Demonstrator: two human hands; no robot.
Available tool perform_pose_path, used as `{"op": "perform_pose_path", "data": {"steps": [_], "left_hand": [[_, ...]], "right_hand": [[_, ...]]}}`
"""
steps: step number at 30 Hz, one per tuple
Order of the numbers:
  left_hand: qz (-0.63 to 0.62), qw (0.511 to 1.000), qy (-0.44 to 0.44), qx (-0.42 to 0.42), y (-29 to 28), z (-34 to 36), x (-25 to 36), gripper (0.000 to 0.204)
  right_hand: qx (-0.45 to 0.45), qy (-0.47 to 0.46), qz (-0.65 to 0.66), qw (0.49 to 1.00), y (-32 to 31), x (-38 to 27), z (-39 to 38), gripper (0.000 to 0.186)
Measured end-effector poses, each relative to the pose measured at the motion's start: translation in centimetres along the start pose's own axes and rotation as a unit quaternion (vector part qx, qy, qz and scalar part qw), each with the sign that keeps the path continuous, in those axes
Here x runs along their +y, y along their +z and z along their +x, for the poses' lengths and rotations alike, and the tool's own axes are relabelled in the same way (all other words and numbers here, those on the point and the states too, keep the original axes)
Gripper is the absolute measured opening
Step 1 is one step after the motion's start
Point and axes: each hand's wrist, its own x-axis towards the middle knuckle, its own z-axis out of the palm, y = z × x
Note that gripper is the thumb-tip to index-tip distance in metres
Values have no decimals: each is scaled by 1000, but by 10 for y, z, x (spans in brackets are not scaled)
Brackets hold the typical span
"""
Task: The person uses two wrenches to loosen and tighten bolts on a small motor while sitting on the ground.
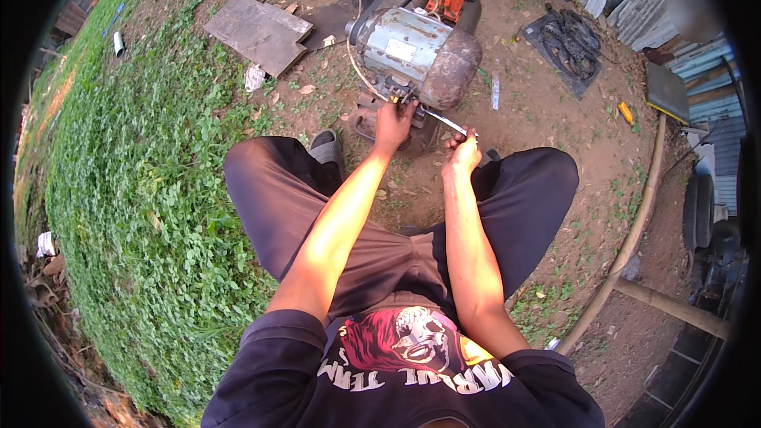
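Squatting on bare dirt, we press our left hand [394, 123] against the near base of a grey electric motor [414, 55], likely heavy and rigid, while our right hand [463, 154], fingers pinching, grips the near end of a thin, stiff metal wrench [444, 121] reaching toward it.

Dull metal motor [412, 55] (rusty end), shiny steel tool [445, 121]
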Motion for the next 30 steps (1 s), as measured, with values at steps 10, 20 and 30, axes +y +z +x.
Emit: {"op": "perform_pose_path", "data": {"steps": [10,20,30], "left_hand": [[-45,995,-14,90,14,-5,-7,39],[-85,993,-13,79,26,-7,3,29],[-420,877,-187,142,24,-22,-13,10]], "right_hand": [[25,-20,-23,999,-5,2,0,26],[32,-17,-53,998,-17,3,8,27],[76,51,-44,995,2,0,-1,37]]}}
